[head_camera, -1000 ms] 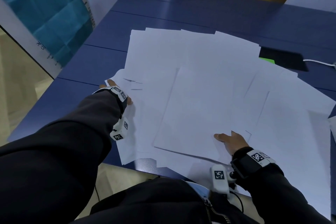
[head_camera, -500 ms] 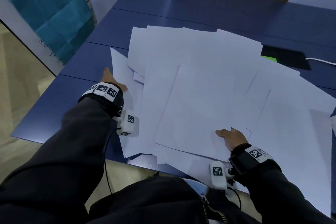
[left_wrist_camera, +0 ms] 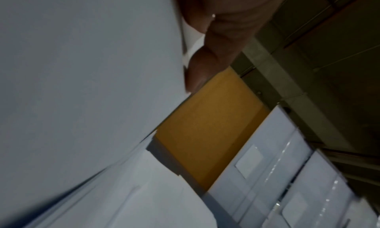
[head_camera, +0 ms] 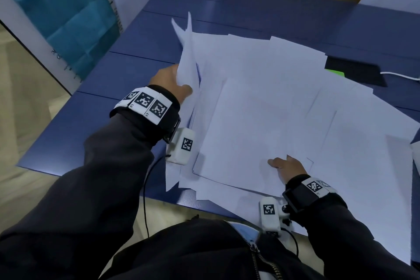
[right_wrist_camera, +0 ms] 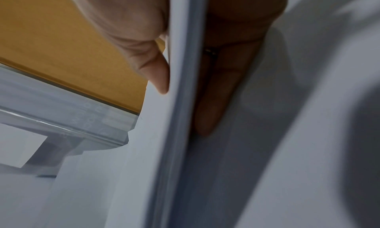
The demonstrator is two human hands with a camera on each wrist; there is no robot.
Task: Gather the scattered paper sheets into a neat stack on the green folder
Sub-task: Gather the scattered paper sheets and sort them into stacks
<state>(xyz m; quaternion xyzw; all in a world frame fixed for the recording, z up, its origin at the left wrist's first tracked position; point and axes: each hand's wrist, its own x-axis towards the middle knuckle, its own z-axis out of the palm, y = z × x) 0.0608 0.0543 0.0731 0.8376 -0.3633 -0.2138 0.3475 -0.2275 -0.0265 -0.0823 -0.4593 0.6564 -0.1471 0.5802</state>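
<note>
Several white paper sheets (head_camera: 261,107) lie fanned over the blue table (head_camera: 141,75). Only a small corner of the green folder (head_camera: 335,73) peeks out at the far right edge of the pile. My left hand (head_camera: 172,84) grips the left edge of some sheets (head_camera: 187,57) and holds them lifted upright; in the left wrist view those sheets (left_wrist_camera: 82,85) fill the picture beside my fingers (left_wrist_camera: 205,65). My right hand (head_camera: 286,166) pinches the near edge of the pile, thumb on top and fingers under; the right wrist view shows the sheet edge (right_wrist_camera: 183,101) between thumb and fingers.
A black flat object (head_camera: 356,73) with a white cable (head_camera: 400,75) lies at the far right behind the papers. Some sheets overhang the table's near edge (head_camera: 200,202). A teal panel (head_camera: 56,13) stands to the left, beyond the table.
My left hand has moved forward along the pile's left side and raised the left sheets from flat to upright. The right hand has stayed on the near edge.
</note>
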